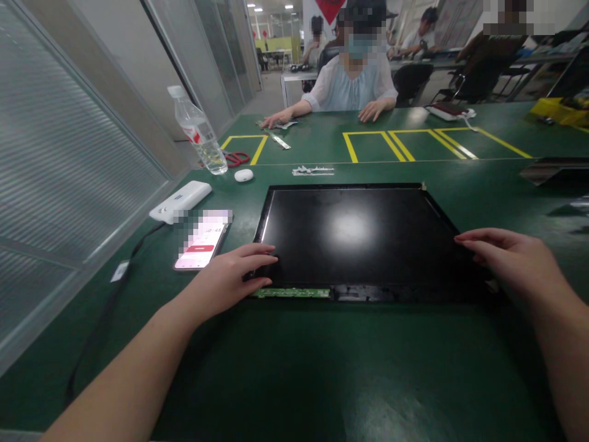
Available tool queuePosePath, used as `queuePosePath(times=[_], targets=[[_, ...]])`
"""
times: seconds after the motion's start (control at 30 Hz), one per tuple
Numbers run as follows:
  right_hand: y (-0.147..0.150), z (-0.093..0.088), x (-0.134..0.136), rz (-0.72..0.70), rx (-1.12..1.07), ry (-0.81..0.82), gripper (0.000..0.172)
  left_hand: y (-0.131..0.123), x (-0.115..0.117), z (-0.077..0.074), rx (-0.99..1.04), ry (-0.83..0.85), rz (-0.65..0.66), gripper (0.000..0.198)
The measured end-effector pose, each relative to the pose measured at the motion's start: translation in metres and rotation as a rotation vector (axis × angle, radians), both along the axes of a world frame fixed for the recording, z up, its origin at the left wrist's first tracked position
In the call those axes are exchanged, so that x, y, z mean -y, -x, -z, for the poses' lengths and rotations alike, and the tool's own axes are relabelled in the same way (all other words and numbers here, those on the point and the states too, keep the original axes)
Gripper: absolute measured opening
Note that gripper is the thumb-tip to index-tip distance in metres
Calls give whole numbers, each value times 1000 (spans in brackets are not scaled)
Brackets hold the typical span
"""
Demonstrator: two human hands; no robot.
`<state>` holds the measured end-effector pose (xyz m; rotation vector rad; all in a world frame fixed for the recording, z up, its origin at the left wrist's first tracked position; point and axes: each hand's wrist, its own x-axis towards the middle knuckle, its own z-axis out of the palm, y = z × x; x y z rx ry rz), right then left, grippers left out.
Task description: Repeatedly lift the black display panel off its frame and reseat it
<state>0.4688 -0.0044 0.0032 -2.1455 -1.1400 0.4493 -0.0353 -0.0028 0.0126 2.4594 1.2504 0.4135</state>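
Note:
A black LCD screen panel (354, 236) lies flat on the green table in front of me, a bright reflection on its glass. Along its near edge runs a narrow green circuit board (294, 293), on the left half. My left hand (230, 273) grips the panel's left edge near the close corner, fingertips over the frame and thumb just below them. At the right edge, my right hand (515, 255) pinches the frame between thumb and index finger; its other fingers are curled and partly hidden.
Left of the panel are a lit phone (202, 239), a white power bank (181, 201) with a black strap, a white earbud case (243, 175), a water bottle (200, 132) and red-handled scissors (237, 159). Across the green table (294, 368) sits a masked person (352, 80).

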Motion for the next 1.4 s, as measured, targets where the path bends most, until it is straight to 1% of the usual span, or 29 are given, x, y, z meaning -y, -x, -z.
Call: queuePosePath(times=[0.17,0.27,0.33,0.4,0.47,0.53,0.7,0.8,0.93,1.07,1.17,1.3,1.33,1.4], targets=[[-3,2,-1,-21,-19,-7,40,1,0,1,11,10,-21,44],[0,-1,-1,-8,-75,-28,39,0,-1,-1,17,3,-76,48],[6,-6,0,20,-117,-53,38,-1,-1,-2,38,-20,-151,52],[10,-10,1,58,-130,-71,36,-1,-3,-2,48,-51,-253,57],[10,-11,2,88,-85,-83,38,-1,-5,0,25,-67,-351,66],[5,-10,2,97,-9,-71,41,-1,-7,4,-31,-54,-407,71],[-16,3,-3,60,80,46,40,-1,-10,11,-174,32,-361,64],[-23,10,-7,23,74,77,41,-1,-9,11,-183,8,-356,60],[-22,13,-9,-10,93,99,40,-3,-10,10,-149,-14,-356,50],[-16,10,-8,4,117,120,41,-5,-12,8,-40,12,-334,45],[-13,7,-7,-8,133,101,42,-8,-12,6,73,38,-372,43],[-11,4,-7,5,131,99,41,-11,-7,4,296,102,-492,39],[-11,4,-7,7,135,96,39,-12,-6,2,386,147,-529,39],[-11,3,-7,5,139,98,40,-17,-3,-1,599,286,-612,43]])
